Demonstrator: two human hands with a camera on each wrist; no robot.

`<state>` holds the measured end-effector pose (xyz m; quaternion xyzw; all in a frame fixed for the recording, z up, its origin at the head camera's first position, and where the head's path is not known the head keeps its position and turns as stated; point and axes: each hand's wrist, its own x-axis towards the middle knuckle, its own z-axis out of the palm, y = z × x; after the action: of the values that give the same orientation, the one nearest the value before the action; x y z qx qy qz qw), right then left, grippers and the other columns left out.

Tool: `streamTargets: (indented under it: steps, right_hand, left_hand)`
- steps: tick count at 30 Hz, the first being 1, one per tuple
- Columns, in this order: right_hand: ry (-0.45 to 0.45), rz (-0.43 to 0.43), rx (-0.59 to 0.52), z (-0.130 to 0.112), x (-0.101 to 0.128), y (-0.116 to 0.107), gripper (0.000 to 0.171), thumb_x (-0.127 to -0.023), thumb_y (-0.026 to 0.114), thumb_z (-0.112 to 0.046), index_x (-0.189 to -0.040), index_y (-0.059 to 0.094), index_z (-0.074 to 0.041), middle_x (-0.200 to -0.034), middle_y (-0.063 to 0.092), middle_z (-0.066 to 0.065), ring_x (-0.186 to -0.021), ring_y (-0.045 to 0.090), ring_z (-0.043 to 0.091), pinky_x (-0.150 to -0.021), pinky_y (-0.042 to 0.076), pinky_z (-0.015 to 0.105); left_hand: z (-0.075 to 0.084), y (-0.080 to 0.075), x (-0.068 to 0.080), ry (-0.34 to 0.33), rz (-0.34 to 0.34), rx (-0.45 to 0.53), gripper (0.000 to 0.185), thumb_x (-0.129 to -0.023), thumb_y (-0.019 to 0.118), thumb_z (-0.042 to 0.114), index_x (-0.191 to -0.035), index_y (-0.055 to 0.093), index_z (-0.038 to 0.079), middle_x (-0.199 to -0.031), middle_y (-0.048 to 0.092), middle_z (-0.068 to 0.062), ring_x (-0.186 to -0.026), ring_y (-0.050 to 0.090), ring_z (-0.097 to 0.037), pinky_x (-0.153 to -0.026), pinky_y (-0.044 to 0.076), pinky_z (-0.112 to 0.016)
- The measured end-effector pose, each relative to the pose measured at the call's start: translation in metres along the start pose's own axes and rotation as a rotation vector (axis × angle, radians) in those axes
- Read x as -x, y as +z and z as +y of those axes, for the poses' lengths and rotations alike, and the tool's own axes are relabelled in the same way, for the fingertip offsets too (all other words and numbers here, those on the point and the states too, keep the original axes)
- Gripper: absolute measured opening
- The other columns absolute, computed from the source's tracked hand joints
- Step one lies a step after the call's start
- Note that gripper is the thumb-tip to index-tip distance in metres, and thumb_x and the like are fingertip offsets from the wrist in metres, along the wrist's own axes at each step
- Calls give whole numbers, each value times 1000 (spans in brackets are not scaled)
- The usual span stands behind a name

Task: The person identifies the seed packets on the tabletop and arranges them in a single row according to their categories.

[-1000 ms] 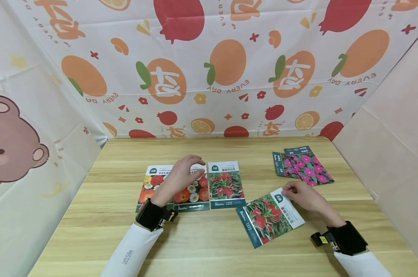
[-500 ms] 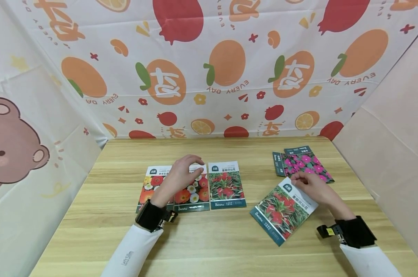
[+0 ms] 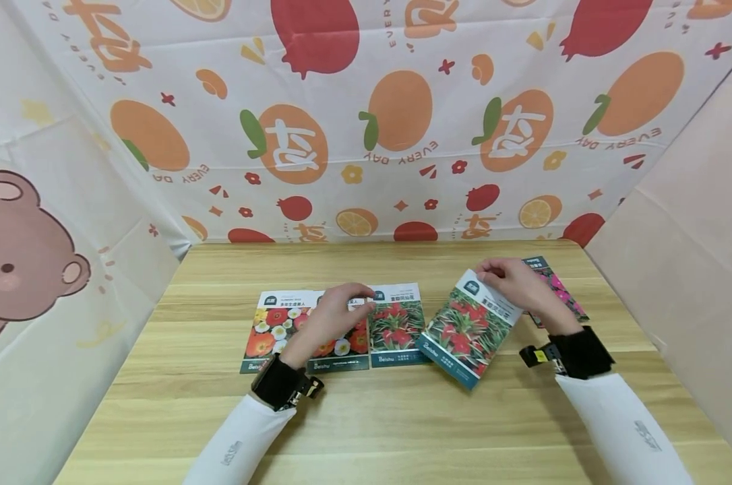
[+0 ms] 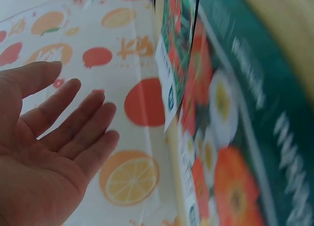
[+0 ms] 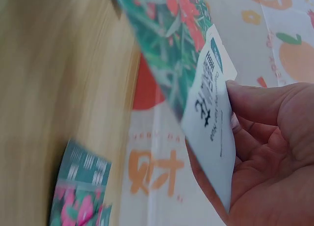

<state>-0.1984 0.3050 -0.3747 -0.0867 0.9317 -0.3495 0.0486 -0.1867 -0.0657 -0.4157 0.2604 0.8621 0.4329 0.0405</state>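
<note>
Red-flower seed packet: tilted, lower corner just right of the counter's packet row.
Right hand: pinches its top edge.
Left hand: fingers relaxed, holding nothing, over the row.

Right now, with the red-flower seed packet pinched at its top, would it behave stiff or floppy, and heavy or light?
The right hand lifts the red-flower seed packet by its top edge alone, so it is probably very light. It hangs fairly flat, suggesting thin but slightly stiff paper. Its glossy face may slide easily on the wooden table.
</note>
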Motion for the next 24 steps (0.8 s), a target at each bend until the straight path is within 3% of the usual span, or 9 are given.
streamTargets:
  steps: [6,12,15,24]
  right_hand:
    - [-46,6,-19,-29,-28,18,25,-109,57,-16,-123,69,0,-104,69,16,-83,60,24,-77,47,35]
    - [-95,47,-66,-50,-43,35,21,-107,59,-15,-117,70,-1,-101,69,16,-81,60,25,-72,47,33]
    - [-114,57,-91,-56,-47,41,19,-107,59,-13,-114,70,0,-99,69,16,-79,59,24,-70,47,32]
    - [-101,30,-161,-62,-50,48,20,-108,57,-14,-116,69,0,-102,68,16,-83,60,26,-76,48,35]
  left_hand:
    - [2,13,-1,-25,-76,151,29,-105,64,23,-129,69,8,-115,73,-6,-106,69,-18,-90,57,-33]
    - [1,20,1,-83,-105,198,33,-105,64,26,-133,67,8,-117,70,-5,-107,67,-19,-93,54,-31]
    - [0,21,0,-118,-94,217,38,-104,66,26,-135,65,4,-119,69,-8,-110,65,-21,-95,54,-31]
    - [1,19,-2,-193,-55,269,31,-98,72,15,-125,69,1,-105,69,-6,-93,63,-17,-80,53,-32]
